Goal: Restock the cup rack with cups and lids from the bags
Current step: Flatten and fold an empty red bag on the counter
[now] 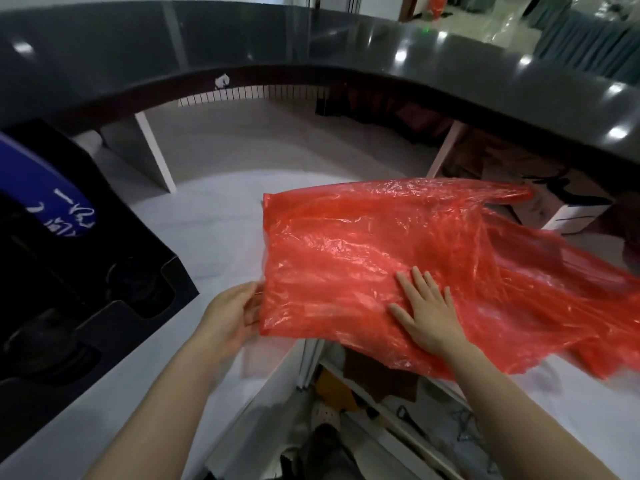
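My right hand (424, 317) lies flat on the red bag (363, 244); left hand (235, 317) pinches its near edge; flimsy, slippery film, so I'd grip the hem.

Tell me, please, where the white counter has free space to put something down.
Bare white counter lies between the black cup rack and the red bag, back to the white divider. The right side is crowded: the bag covers it, left hand gripping its edge, right hand flat on it.

Dim indoor light, glare spots on dark counter (450, 46), fisheye-bent edges
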Demonstrator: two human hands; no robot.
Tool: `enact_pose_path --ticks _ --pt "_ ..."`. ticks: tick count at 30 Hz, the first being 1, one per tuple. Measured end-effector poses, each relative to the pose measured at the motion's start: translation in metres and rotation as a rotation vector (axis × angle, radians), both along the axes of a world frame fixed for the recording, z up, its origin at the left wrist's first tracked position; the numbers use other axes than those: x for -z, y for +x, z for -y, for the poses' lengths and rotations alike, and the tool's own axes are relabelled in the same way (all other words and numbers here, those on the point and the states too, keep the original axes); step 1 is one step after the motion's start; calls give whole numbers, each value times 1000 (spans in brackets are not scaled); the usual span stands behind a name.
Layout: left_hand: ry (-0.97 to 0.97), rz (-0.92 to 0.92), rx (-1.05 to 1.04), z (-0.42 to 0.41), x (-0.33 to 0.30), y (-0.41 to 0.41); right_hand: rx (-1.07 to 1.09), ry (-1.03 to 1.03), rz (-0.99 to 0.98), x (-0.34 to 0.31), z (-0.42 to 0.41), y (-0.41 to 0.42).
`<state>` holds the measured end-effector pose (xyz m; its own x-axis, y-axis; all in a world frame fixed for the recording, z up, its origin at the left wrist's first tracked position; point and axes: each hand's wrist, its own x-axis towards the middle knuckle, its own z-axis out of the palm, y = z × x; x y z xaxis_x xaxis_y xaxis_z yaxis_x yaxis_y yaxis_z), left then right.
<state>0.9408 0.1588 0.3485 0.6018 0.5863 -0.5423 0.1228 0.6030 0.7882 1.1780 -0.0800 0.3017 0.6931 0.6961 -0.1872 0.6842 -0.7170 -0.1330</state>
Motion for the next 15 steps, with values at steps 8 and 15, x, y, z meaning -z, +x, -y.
enact_pose_path --ticks 8,15 --pt "209 -264 304 8 2 -18 35 3 19 -2 -1 -2" --pt "330 -211 322 8 7 -25 71 4 39 3 -2 -3"
